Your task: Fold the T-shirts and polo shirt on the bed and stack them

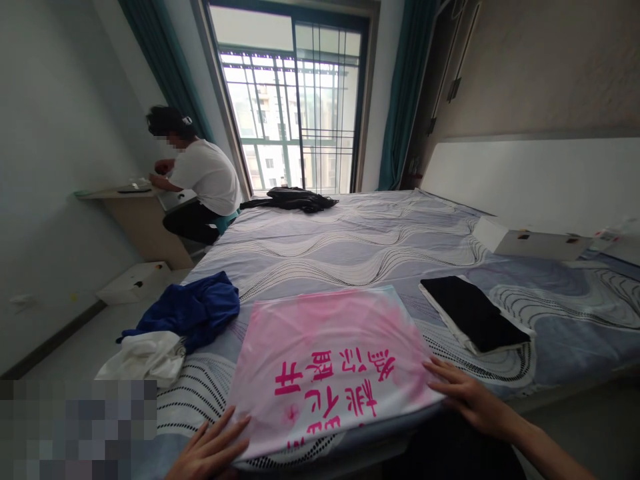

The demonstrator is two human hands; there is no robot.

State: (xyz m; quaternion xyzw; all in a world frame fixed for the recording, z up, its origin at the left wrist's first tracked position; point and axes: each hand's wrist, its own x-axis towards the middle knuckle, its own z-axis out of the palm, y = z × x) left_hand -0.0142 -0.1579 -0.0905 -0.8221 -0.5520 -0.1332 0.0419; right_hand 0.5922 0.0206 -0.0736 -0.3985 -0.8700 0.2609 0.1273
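A pink and white cloth (325, 327) with magenta characters printed on it lies spread nearly flat on the bed, its near edge at the bed's front. At its near left corner rests my left hand (213, 443), fingers stretched out and touching the fabric. My right hand (467, 397) lies on the cloth's right edge with its fingers extended. Neither hand grips anything that I can see. To the right is a folded black and white fabric stack (475, 313). Crumpled blue fabric (200, 310) and bunched white fabric (145, 357) lie to the left.
The bed (320, 257) has a wavy patterned sheet. On it are a dark garment (295, 199) at the far edge and a white box (540, 243) at right. A person in a white shirt (213, 173) sits at a desk (115, 195). Another box (133, 283) stands on the floor.
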